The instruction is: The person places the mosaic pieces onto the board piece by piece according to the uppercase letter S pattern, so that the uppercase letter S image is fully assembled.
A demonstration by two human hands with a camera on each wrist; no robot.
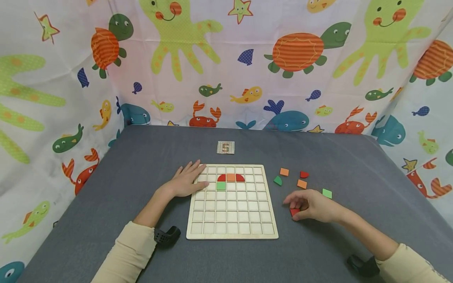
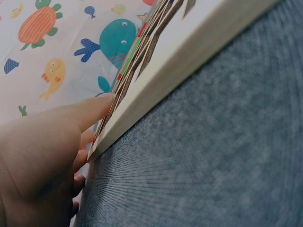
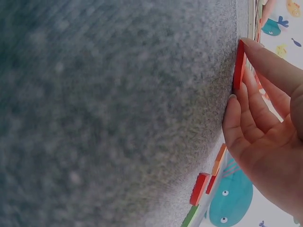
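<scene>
I rest left hand (image 1: 185, 183), fingers straight, on board (image 1: 232, 217) at ten o'clock. Right hand (image 1: 315, 206) pinches red piece (image 1: 294, 212) just off board's three o'clock. Best: light pinch by edges, board held steady.

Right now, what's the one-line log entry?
left hand: rests on board | right hand: pinches red piece | four pieces: on board

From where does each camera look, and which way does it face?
Head: on the head, facing forward and down at the grid board; left hand, right hand and sleeves show.
Left wrist: worn there, facing along the grid board's edge; left hand shows.
Right wrist: worn there, facing across the gray table; right hand shows.
Head and right wrist share the pinched red piece.
</scene>
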